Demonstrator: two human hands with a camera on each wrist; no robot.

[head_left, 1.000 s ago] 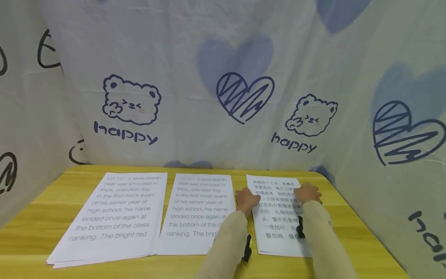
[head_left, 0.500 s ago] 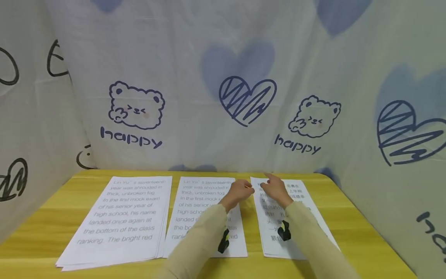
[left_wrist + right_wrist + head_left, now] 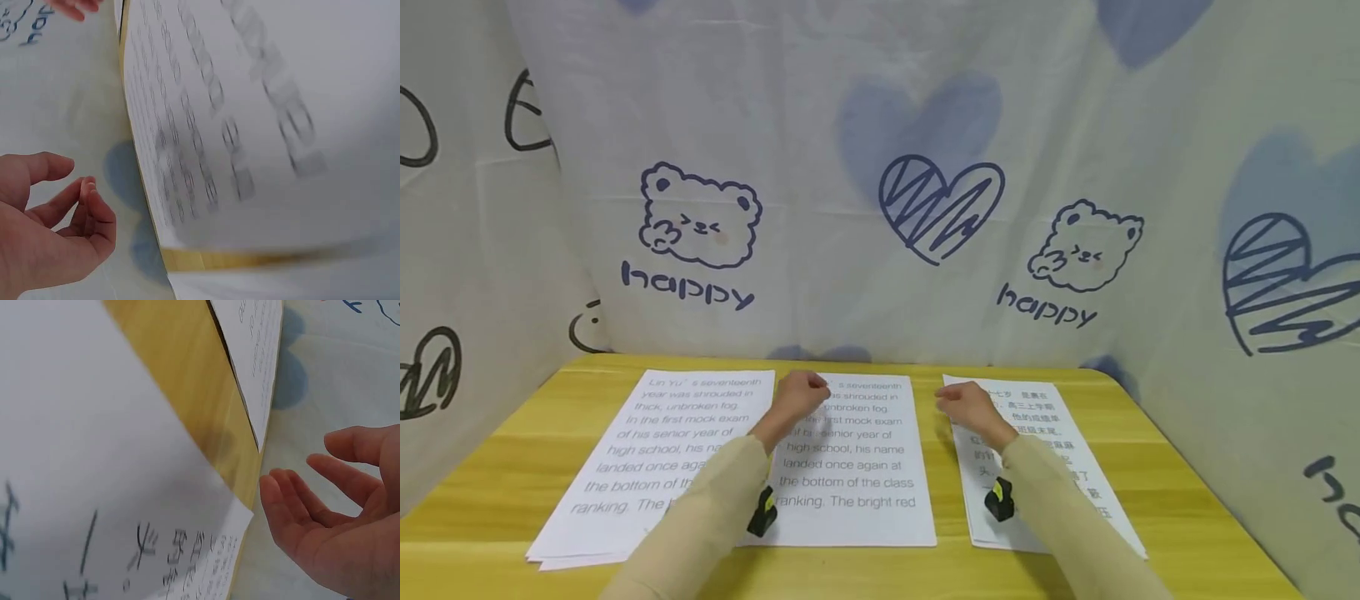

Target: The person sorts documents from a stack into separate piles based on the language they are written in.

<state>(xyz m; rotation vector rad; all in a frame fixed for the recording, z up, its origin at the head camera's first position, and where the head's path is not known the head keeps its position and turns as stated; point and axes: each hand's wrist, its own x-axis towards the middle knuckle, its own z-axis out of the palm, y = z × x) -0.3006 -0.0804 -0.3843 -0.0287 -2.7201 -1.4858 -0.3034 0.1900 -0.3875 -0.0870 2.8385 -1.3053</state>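
Observation:
My left hand point(image 3: 796, 396) hovers over the top left of the middle stack of printed English sheets point(image 3: 857, 467), close to the left English stack point(image 3: 617, 483). In the left wrist view its fingers curl loosely, thumb apart, holding nothing. My right hand point(image 3: 970, 408) is above the upper left part of the right stack, sheets printed in Chinese point(image 3: 1041, 408). The right wrist view shows that hand's fingers point(image 3: 290, 506) half bent and spread from the thumb, with nothing between them. Both forearms cover parts of the stacks.
The stacks lie side by side on a yellow wood-grain table point(image 3: 1180, 492). Slightly fanned sheets show at the left stack's lower edge. A pale curtain point(image 3: 820, 217) with bear and heart drawings stands behind and around the table.
Both hands have left the side edges of the Chinese stack. The left hand has swung left across the middle stack; the right hand has moved from the right edge to the upper left.

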